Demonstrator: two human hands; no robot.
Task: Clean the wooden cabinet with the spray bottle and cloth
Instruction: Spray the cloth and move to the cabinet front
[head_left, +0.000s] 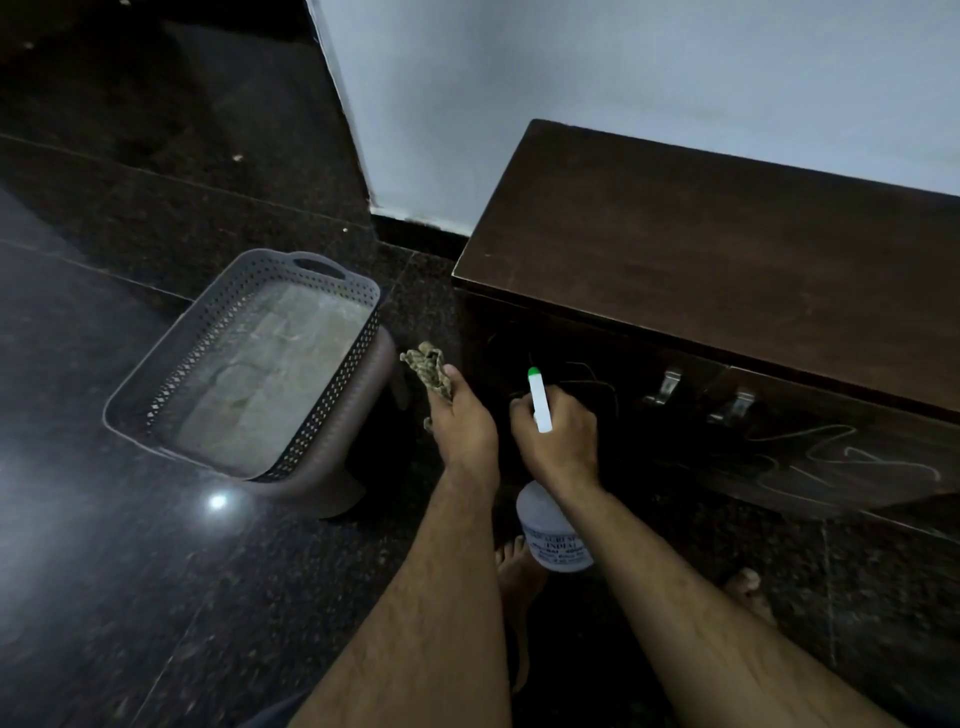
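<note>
The right hand (558, 431) gripped the bottle (553, 525) at its neck, light and rigid; the left hand (462, 421) clenched the soft, bunched cloth (428, 366), both before the cabinet (727, 249).

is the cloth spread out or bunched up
Bunched up: the cloth sticks out of the closed left hand as a crumpled wad.

Perforated basket (332, 364) on brown stool (363, 415)

Dark matt wooden cabinet (727, 249) with metal handles (662, 387), glossy speckled stone floor (130, 545), perforated, probably plastic basket (332, 384).
</note>
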